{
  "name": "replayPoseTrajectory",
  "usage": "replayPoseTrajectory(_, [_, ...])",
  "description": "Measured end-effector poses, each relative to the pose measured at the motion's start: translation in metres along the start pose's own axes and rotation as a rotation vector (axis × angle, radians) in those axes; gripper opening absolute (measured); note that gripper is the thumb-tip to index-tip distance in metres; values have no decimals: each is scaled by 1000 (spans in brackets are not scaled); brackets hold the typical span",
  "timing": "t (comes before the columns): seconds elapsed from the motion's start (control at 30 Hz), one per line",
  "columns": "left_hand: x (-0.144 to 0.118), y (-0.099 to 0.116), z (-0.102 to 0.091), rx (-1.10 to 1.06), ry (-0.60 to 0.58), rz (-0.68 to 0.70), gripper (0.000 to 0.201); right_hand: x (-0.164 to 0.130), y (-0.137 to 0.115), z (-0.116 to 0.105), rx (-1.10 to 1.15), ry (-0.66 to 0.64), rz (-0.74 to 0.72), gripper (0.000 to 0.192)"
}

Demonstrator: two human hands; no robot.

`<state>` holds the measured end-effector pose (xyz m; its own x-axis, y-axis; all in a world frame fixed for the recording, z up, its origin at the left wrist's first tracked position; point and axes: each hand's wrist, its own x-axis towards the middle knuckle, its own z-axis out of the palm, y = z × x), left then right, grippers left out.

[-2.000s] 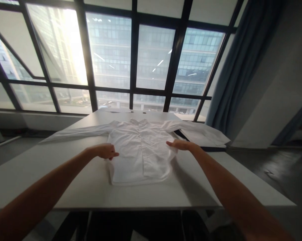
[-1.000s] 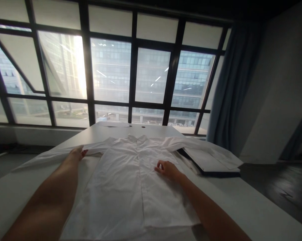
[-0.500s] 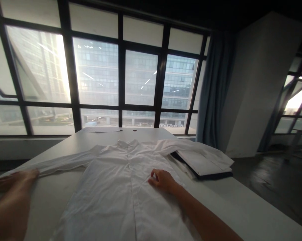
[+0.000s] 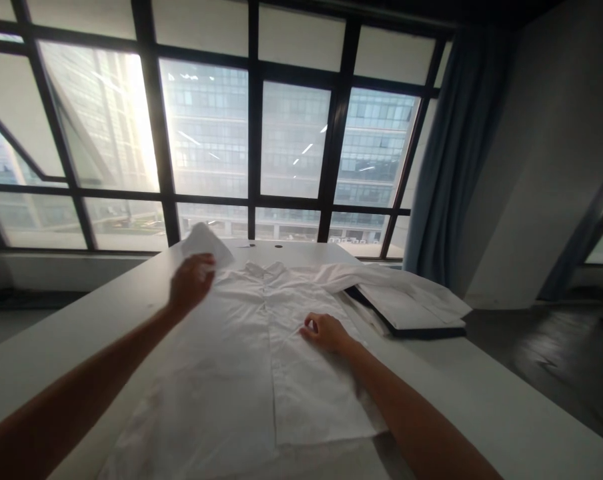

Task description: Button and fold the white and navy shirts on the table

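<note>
Fingers of our left hand (image 4: pixel 190 283) close around the end of the white shirt's left sleeve (image 4: pixel 205 243), lifting it above the table so the cuff stands up past our knuckles, over the shoulder area of the garment. Our right hand (image 4: pixel 325 331) rests on the white shirt (image 4: pixel 241 360) itself, to the right of the button placket, with the fingers curled loosely and the tips pressing the cloth; we cannot tell whether any fabric is pinched between them. We see the shirt lying flat and front-up between our two forearms, collar (image 4: pixel 266 270) pointing away from us toward the window, its hem near the bottom of the view. Its other sleeve (image 4: pixel 361 273) stretches off to the right, draped over a dark flat board (image 4: pixel 421 330) that carries another white folded cloth (image 4: pixel 411 308). All of this sits on a pale grey table (image 4: pixel 506 413). Beyond the far table edge we face a large window with dark frames (image 4: pixel 254 133), and a blue-grey curtain (image 4: pixel 451 160) hangs at its right side.
</note>
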<state>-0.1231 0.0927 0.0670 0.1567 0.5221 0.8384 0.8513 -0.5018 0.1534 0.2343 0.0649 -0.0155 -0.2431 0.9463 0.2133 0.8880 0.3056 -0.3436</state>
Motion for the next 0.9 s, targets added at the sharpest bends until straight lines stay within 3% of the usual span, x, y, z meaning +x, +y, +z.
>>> replayPoseTrajectory(0.13, [-39, 72, 6, -361, -397, 372, 20, 7, 10, 3, 231, 123, 56, 33])
replayPoseTrajectory(0.17, [-45, 81, 7, -431, -454, 401, 21, 8, 12, 3, 299, 149, 81, 38])
replayPoseTrajectory(0.23, [-50, 81, 13, -491, -493, 329, 24, 9, 15, 2, 400, 152, 119, 46])
replayPoseTrajectory(0.3, [-46, 60, 25, -431, -511, 160, 29, 8, 15, 1, 432, 107, 143, 47])
replayPoseTrajectory(0.37, [-40, 26, 42, -278, -552, 5, 34, 7, 13, 0, 403, 40, 149, 47])
replayPoseTrajectory(0.47, [-35, -26, 63, -20, -688, -108, 39, 6, 8, -3, 360, -30, 125, 44])
replayPoseTrajectory(0.57, [-42, -56, 68, 123, -846, -178, 45, 6, 2, -15, 411, 112, 131, 30])
replayPoseTrajectory(0.67, [-52, -61, 62, 200, -827, -172, 43, -3, 1, -43, 605, 274, 85, 23])
replayPoseTrajectory(0.73, [-56, -58, 59, 271, -791, -157, 40, -15, 4, -67, 765, 149, 49, 24])
replayPoseTrajectory(0.83, [-55, -53, 60, 339, -758, -164, 39, -34, 9, -94, 886, -338, 64, 38])
replayPoseTrajectory(0.9, [-48, -52, 65, 370, -762, -203, 41, -40, 7, -99, 903, -608, 40, 51])
